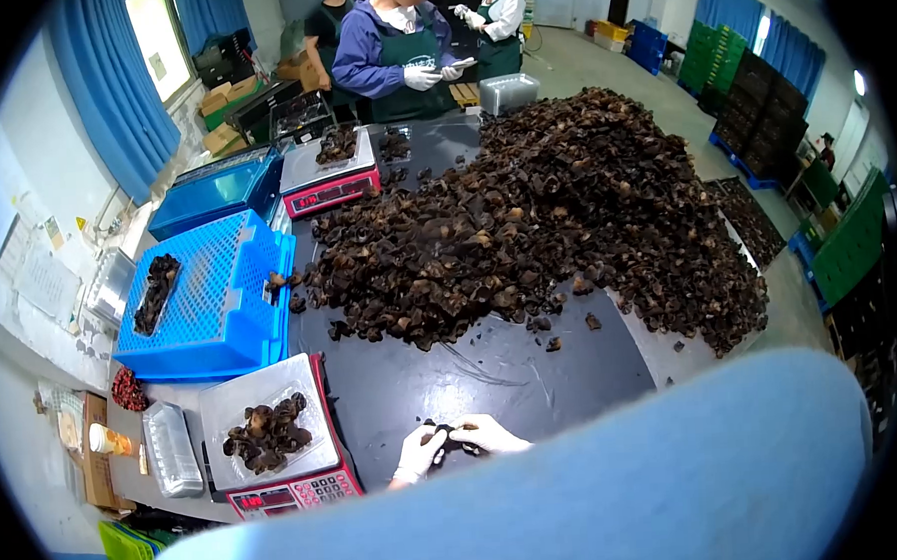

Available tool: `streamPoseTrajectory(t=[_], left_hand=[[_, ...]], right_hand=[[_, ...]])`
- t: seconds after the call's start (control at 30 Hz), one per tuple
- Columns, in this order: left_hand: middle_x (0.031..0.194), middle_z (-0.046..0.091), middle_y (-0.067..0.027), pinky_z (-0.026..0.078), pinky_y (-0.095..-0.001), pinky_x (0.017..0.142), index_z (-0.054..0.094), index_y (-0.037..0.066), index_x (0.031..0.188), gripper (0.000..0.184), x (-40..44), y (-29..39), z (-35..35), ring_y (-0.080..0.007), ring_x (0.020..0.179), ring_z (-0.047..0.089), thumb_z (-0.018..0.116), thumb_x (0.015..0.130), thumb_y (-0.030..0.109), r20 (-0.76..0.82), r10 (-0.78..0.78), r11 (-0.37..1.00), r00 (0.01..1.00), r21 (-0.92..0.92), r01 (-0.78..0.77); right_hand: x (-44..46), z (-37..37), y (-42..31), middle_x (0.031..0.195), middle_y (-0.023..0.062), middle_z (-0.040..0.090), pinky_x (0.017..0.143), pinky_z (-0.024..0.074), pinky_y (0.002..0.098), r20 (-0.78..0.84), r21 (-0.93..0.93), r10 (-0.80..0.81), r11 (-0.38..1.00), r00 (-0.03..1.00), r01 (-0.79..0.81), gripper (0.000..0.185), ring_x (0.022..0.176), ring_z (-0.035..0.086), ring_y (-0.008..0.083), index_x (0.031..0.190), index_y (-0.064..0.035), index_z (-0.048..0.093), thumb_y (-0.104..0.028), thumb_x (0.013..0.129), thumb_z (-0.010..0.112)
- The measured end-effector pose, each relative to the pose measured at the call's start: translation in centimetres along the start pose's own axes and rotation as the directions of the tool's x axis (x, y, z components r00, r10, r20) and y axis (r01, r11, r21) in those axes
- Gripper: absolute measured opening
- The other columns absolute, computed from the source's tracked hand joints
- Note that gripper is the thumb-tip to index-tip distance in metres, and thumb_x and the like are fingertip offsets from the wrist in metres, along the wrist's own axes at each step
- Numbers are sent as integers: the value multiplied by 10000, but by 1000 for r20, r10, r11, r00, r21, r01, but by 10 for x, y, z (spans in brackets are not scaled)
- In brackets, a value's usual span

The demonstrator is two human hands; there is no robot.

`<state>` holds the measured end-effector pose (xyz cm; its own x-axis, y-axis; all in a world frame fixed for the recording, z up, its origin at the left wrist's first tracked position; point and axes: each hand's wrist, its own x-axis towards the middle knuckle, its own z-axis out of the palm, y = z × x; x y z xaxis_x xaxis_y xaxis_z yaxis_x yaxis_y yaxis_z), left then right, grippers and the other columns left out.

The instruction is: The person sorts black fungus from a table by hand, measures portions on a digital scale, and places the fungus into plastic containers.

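Note:
Both of my hands wear white gloves and are close together over the dark tabletop [563, 370]. Dark wood ear mushroom [442, 442] is between them. My left hand [416, 454] is closed on the mushroom from the left, and my right hand [487, 434] pinches it from the right. To the left stands a red-framed digital scale [329, 477] with a clear plastic tray on its plate. In that tray lies a small heap of wood ear mushrooms [267, 434]. Beyond my hands spreads a large pile of the same mushrooms [506, 227].
A blue perforated crate [192, 261] stands upturned at the left, bearing a filled tray [156, 295]. Clear empty trays [173, 450] lie beside my scale. A second scale [331, 193] stands farther back, near a person in a green apron [404, 67]. Two more people stand behind.

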<state>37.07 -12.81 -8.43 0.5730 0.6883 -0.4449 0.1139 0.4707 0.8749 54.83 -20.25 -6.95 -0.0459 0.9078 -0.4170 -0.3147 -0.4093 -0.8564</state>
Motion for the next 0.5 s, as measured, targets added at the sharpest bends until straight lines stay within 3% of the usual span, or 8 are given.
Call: streamPoseTrajectory(t=[0.23, 0.33, 0.5], left_hand=[[684, 581, 8, 397, -234, 498, 629, 42, 905, 147, -8, 13, 5, -70, 551, 502, 637, 938, 185, 19, 17, 999, 1000, 40, -17], [683, 587, 13, 396, -229, 501, 632, 50, 902, 150, -8, 11, 3, -67, 554, 505, 638, 940, 195, 18, 22, 996, 1000, 84, -24], [731, 636, 9, 406, -224, 521, 673, 47, 989, 161, -2, -1, -4, -57, 581, 519, 647, 929, 194, 44, -17, 998, 999, 64, 14]], right_hand=[[-3, 1, 0, 707, -16, 574, 471, 352, 214, -18, 71, 118, 991, 993, -116, 175, 544, 461, 53, 1010, -50, 682, -180, 932, 596], [7, -4, 16, 734, -6, 596, 488, 366, 217, -39, 21, -8, 1000, 999, 9, 187, 567, 479, 54, 1016, -31, 694, -161, 925, 596], [6, -5, 14, 741, 7, 614, 494, 376, 227, -56, -69, -68, 996, 996, 64, 181, 569, 483, 56, 993, -26, 698, -156, 914, 601]])
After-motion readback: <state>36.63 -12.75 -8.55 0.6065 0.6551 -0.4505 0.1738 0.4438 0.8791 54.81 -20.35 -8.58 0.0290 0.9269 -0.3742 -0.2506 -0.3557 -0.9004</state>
